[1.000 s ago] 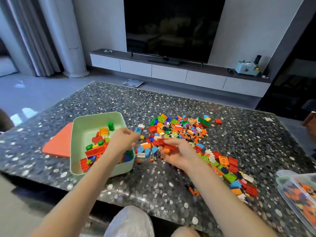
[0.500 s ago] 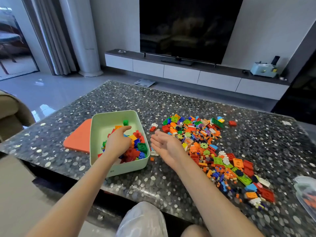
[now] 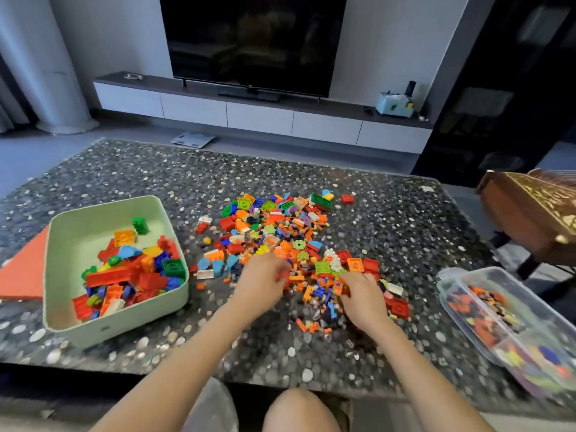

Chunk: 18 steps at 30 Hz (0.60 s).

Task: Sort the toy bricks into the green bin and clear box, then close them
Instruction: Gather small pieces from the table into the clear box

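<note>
Stone flecked with pale pebbles tops the table (image 3: 389, 219), and both hands are down at the near edge of the brick pile (image 3: 280, 232). The left hand (image 3: 261, 283) sits at the pile's near-left edge with its fingers curled and a red bit at their tips; blur hides whether it pinches that bit. The right hand (image 3: 363, 299) lies on the pile's near-right part, fingers bent into the small bricks, and I cannot tell its grip. Left of the pile stands the green bin (image 3: 78, 232), open and partly filled with larger bricks. Right of the pile lies the clear box (image 3: 452, 280), holding small pieces. Farther left of the pile, past the bin, lies an orange lid (image 3: 25, 269). Far behind the pile stands a television (image 3: 252, 42).
</note>
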Tool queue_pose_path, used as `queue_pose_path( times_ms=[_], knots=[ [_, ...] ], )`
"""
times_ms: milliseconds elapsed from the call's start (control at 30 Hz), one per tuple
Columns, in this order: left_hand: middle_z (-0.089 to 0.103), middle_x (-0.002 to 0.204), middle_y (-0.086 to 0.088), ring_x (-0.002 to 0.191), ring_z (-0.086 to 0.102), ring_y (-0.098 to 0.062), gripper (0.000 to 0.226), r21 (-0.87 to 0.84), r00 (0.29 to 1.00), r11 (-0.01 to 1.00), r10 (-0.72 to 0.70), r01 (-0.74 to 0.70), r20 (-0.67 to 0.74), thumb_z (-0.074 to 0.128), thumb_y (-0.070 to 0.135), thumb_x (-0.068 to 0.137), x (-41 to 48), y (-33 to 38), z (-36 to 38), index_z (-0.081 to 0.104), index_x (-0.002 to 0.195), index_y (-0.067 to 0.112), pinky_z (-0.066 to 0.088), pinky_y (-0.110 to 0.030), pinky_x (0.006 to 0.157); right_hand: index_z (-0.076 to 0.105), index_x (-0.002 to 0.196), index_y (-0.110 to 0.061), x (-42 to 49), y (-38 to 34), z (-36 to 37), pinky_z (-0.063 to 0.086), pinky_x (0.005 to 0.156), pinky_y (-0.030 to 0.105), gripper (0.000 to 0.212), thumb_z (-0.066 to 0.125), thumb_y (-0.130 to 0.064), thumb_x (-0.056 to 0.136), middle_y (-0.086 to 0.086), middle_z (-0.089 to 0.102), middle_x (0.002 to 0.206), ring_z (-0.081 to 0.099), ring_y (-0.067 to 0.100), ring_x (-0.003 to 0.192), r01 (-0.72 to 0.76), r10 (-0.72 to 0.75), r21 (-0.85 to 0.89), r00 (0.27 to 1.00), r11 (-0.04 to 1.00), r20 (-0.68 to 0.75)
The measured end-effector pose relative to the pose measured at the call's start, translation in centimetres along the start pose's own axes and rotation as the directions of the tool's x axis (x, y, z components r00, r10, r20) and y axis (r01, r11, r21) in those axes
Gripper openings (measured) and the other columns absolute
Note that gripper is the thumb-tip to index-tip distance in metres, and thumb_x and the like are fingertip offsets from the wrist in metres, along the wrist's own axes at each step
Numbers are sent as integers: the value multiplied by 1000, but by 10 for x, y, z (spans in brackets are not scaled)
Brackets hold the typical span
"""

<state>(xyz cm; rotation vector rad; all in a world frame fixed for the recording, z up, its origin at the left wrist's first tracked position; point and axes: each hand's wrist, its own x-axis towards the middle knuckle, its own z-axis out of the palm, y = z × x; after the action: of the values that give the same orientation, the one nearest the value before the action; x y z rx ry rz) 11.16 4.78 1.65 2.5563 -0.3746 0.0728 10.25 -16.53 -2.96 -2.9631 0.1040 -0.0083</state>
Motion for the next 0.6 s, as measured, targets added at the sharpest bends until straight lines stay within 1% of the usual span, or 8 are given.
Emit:
queue_pose_path(
  times_ms=[100, 200, 267, 333, 367, 500, 567, 600],
  knots=[
    [58, 117, -4, 111, 52, -23, 31, 172, 983, 982, 43, -74, 176, 54, 27, 94, 9, 14, 34, 60, 122, 16, 44, -32, 94, 49, 134, -21, 1, 2, -1, 36, 97, 34, 46, 58, -34, 91, -4, 49, 135, 41, 22, 120, 136, -139, -149, 990, 979, -13],
    [55, 118, -10, 107, 54, -27, 33, 264, 959, 964, -59, -16, 276, 55, 32, 94, 18, 26, 55, 57, 119, 10, 48, -37, 90, 55, 126, -21, 1, 4, -5, 35, 94, 33, 41, 60, -37, 89, -4, 53, 127, 42, 20, 117, 144, -156, -180, 986, 973, -55],
    [55, 119, -11, 107, 55, -28, 32, 269, 956, 963, -99, 22, 277, 56, 28, 93, 21, 31, 62, 55, 119, 9, 49, -38, 89, 56, 120, -18, -2, 7, -7, 39, 92, 31, 39, 64, -34, 86, -2, 56, 119, 46, 20, 112, 102, -105, -33, 986, 994, -127],
    [57, 116, -11, 104, 56, -29, 26, 248, 963, 968, -101, 37, 249, 54, 19, 93, 23, 33, 66, 54, 117, 9, 50, -38, 87, 53, 118, -15, -6, 12, -14, 43, 85, 29, 35, 65, -23, 86, 0, 58, 109, 52, 19, 104, 27, 8, 202, 985, 979, -170],
    [58, 114, -11, 102, 57, -29, 23, 244, 965, 969, -104, 44, 241, 53, 14, 93, 24, 33, 66, 53, 116, 9, 50, -38, 85, 52, 117, -13, -8, 14, -17, 44, 81, 28, 33, 63, -17, 86, 1, 58, 106, 55, 19, 100, 8, 32, 241, 987, 970, -160],
    [61, 112, -10, 99, 59, -26, 23, 243, 962, 965, -155, 98, 225, 49, 6, 93, 28, 35, 62, 54, 115, 8, 50, -32, 78, 53, 106, -11, -10, 24, -24, 42, 79, 26, 23, 57, -7, 84, 3, 50, 106, 50, 20, 101, 71, -73, -38, 996, 997, -55],
    [64, 108, -10, 91, 61, -22, 17, 142, 953, 972, -216, 189, 211, 51, 12, 94, 31, 35, 58, 57, 109, 8, 52, -30, 76, 51, 102, -11, -9, 25, -29, 42, 76, 25, 21, 60, -10, 83, 3, 50, 104, 50, 19, 97, 54, -55, -57, 998, 997, -13],
    [65, 105, -10, 87, 60, -22, 15, 75, 947, 970, -241, 230, 211, 52, 15, 95, 33, 35, 55, 58, 107, 9, 52, -29, 75, 50, 100, -11, -8, 26, -33, 43, 72, 26, 22, 61, -11, 81, 4, 52, 100, 52, 19, 92, 8, -8, -4, 1000, 1000, 3]
  ],
)
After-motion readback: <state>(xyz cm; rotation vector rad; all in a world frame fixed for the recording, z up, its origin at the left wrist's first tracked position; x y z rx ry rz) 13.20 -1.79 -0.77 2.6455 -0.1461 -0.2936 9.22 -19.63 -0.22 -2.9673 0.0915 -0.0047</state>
